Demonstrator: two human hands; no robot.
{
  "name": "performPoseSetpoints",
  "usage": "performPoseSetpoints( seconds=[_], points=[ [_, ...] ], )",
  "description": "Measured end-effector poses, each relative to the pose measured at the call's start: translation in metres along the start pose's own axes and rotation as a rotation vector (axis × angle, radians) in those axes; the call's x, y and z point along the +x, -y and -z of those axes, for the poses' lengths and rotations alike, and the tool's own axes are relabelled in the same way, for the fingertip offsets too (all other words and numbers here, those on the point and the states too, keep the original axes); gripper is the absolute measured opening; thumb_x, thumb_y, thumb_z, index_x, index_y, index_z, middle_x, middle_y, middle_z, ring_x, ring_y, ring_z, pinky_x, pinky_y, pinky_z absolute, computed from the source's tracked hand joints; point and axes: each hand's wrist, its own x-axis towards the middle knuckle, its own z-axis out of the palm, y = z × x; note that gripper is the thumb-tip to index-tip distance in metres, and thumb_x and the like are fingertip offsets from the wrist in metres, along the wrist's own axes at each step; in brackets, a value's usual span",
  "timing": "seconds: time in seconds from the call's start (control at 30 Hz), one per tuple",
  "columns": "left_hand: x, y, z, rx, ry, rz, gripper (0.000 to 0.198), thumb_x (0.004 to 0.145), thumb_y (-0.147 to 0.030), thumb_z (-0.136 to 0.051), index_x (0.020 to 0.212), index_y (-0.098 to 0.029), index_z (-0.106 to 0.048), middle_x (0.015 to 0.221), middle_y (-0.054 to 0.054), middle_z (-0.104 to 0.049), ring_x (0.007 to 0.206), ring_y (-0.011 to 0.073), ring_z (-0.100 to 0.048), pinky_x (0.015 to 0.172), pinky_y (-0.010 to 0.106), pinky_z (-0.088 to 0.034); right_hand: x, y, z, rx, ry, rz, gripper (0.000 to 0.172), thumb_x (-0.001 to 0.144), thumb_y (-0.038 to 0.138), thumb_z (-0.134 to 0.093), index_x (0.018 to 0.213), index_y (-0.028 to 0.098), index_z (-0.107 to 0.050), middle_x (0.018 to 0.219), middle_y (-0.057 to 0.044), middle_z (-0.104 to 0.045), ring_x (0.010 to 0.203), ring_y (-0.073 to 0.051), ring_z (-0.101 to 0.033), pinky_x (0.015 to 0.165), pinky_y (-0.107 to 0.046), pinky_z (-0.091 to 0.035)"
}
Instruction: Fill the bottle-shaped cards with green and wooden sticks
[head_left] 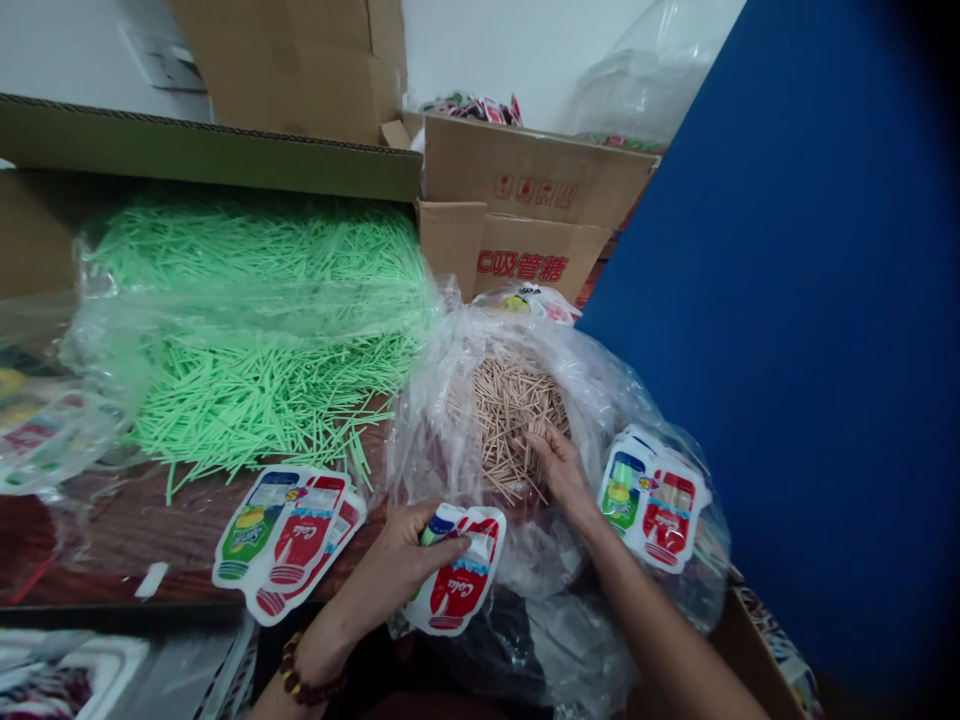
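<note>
My left hand point(405, 560) is closed around a cola-printed packet point(459, 585), thumb across its front, above the table's front edge. My right hand point(556, 460) reaches into a clear plastic bag point(431, 420) of thin brown sticks point(506, 400), its fingertips pinched among them. Part of those fingers is buried, so how many sticks they grip is hidden. To the left, a few matching packets point(300, 535) with green and red bottle prints lie stacked. More such packets point(656, 500) rest on the bag's right side.
A large heap of thin green sticks point(262, 390) spills from a plastic bag in an open carton point(210, 155). Behind stands another cardboard box point(540, 190) with red lettering. A blue panel point(787, 330) bounds the right side. At lower left is a white tray point(112, 660).
</note>
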Motion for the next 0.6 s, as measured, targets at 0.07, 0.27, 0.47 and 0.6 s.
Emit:
performPoseSetpoints(
  seconds=[0.07,0.27,0.47,0.6],
  points=[
    [0.0,0.0,-0.001,0.013,0.0,-0.015,0.021,0.078,-0.035,-0.066,0.08,-0.015,-0.064,0.073,0.0,-0.066,0.065,0.0143,-0.058,0.06,0.022,-0.043,-0.004,0.001,-0.001,-0.078,-0.008,0.014,0.03,0.084,0.049,-0.052,0.078,0.022,-0.063,0.081,-0.003,-0.071,0.079,-0.023,-0.062,0.081,-0.038,-0.047],
    [-0.002,0.0,0.001,-0.003,-0.023,0.004,0.025,0.076,-0.039,-0.067,0.079,-0.014,-0.065,0.072,0.0,-0.066,0.064,0.0149,-0.058,0.059,0.023,-0.044,0.001,0.013,0.004,-0.144,-0.06,-0.023,0.032,0.085,0.053,-0.049,0.079,0.024,-0.06,0.076,-0.002,-0.07,0.073,-0.023,-0.061,0.076,-0.039,-0.048],
    [-0.001,0.0,0.0,0.0,-0.014,-0.003,0.022,0.076,-0.036,-0.067,0.079,-0.014,-0.066,0.07,-0.001,-0.066,0.062,0.0135,-0.056,0.059,0.022,-0.043,-0.016,0.01,0.001,-0.048,-0.023,0.068,0.03,0.091,0.048,-0.04,0.095,0.025,-0.059,0.101,-0.004,-0.067,0.096,-0.022,-0.059,0.093,-0.039,-0.044],
    [-0.001,0.0,-0.001,0.0,-0.006,0.01,0.021,0.076,-0.035,-0.067,0.078,-0.015,-0.065,0.07,-0.001,-0.066,0.062,0.0143,-0.057,0.059,0.023,-0.044,-0.027,-0.009,-0.008,-0.044,-0.008,0.003,0.028,0.089,0.049,-0.043,0.095,0.025,-0.055,0.096,-0.005,-0.065,0.096,-0.023,-0.059,0.097,-0.043,-0.042]
  ],
)
